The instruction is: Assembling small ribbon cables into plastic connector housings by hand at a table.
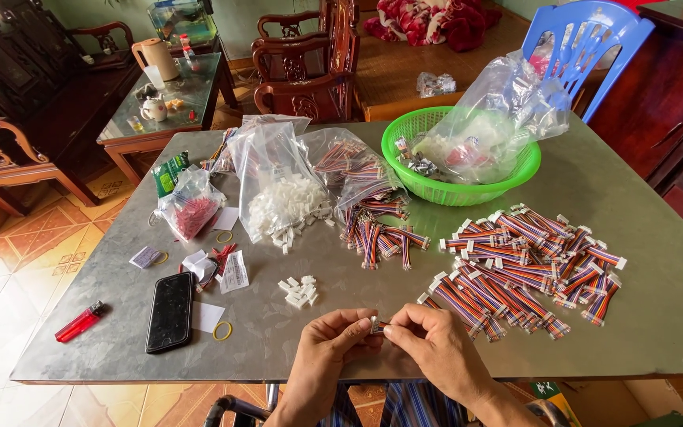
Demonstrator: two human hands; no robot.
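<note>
Multicoloured striped ribbon wires end in a small connector piece point(379, 325), pinched between the fingertips of both hands at the near edge of the grey metal table point(610, 182). The left hand point(327, 348) closes thumb and forefinger on one side of the piece; the right hand point(434, 341) closes on the other side, so the two grips meet at the part. The piece is too small to tell how its parts sit together. To do this step well, it seems wise to keep the piece level, hold it close to its end and press straight rather than at an angle.

Just right of the hands lies a wide heap of finished-looking striped cable sets with white ends point(527, 265). Just left, a little cluster of loose white plastic housings point(299, 290) rests on the table. Farther back stand three clear plastic bags: one of white housings point(282, 198), one of striped cables point(357, 178), and a smaller one of red parts point(190, 207). A loose bunch of striped cables point(379, 237) spills from the middle bag.

A round green basket point(515, 179) at the far right holds another clear bag point(499, 119) of small parts. Small white paper labels point(235, 271) lie near a black phone point(171, 311), with a red lighter point(79, 322) at the left edge and a green packet point(169, 172) behind.
</note>
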